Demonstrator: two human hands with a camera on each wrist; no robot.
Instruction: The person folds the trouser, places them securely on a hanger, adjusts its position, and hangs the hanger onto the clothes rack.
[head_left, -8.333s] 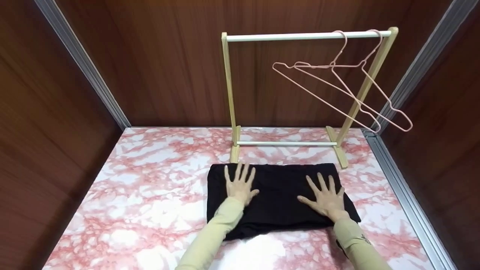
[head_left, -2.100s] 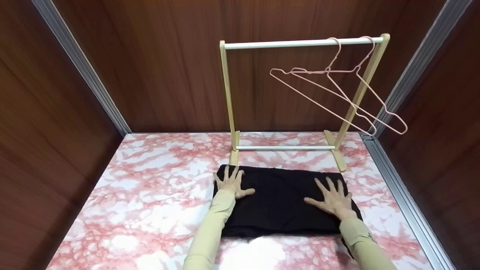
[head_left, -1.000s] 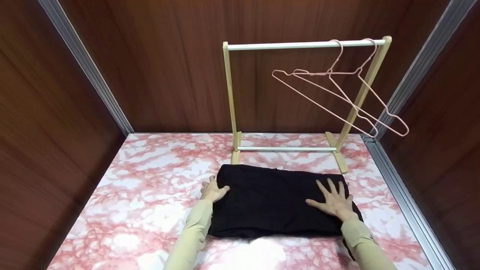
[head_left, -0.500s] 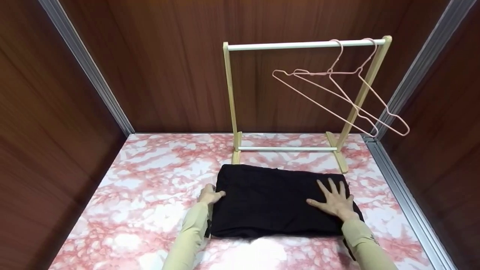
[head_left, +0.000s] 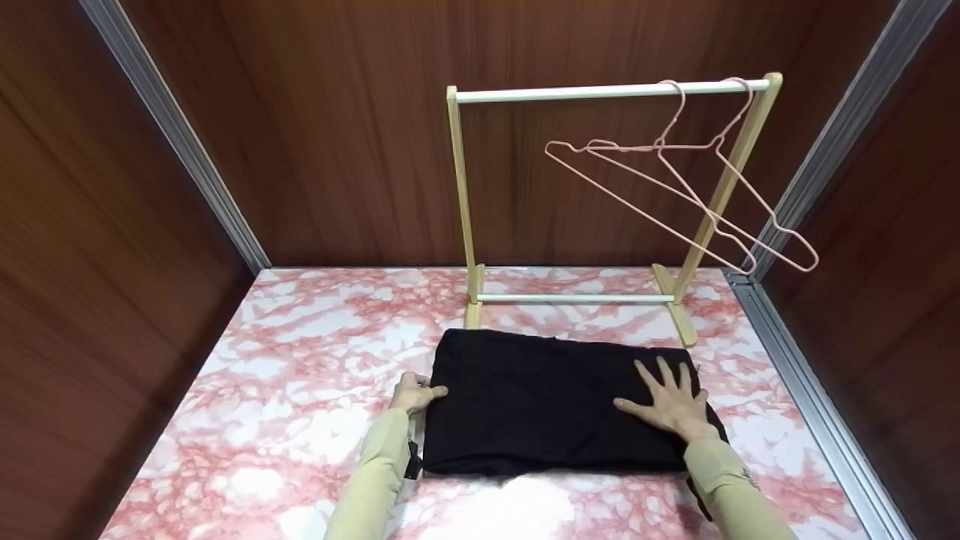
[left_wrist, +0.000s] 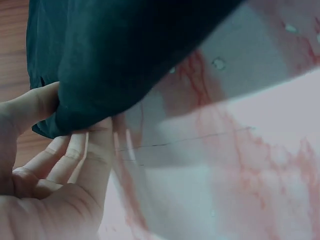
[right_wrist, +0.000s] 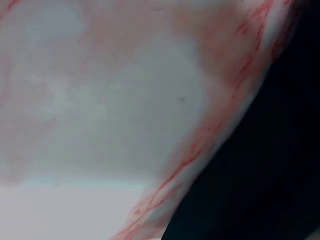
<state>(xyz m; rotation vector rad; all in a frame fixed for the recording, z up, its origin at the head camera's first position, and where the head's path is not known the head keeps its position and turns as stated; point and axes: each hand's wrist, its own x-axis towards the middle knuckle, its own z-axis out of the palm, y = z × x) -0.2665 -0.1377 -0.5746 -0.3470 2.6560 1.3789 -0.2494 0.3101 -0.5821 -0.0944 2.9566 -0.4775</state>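
A folded black garment (head_left: 551,405) lies flat on the table; its exact kind cannot be made out. At its left edge my left hand (head_left: 415,391) holds the cloth. The left wrist view shows the thumb against one face of the dark fold (left_wrist: 100,60) and the fingers under the other. My right hand (head_left: 673,405) rests with spread fingers on the right part of the garment. In the right wrist view only the dark cloth (right_wrist: 265,165) and the tabletop appear, with the hand out of sight.
Behind the garment stands a wooden clothes rack (head_left: 463,187) with a white top rail (head_left: 555,94). Two pink hangers (head_left: 637,212) hang near its right end. Red-and-white marbled tabletop (head_left: 300,360) surrounds the cloth. Brown panels (head_left: 352,150) with metal edge strips enclose the back and sides.
My left hand has slid left from the garment's upper left part to its left edge and taken hold there. The right hand stays spread in nearly the same place.
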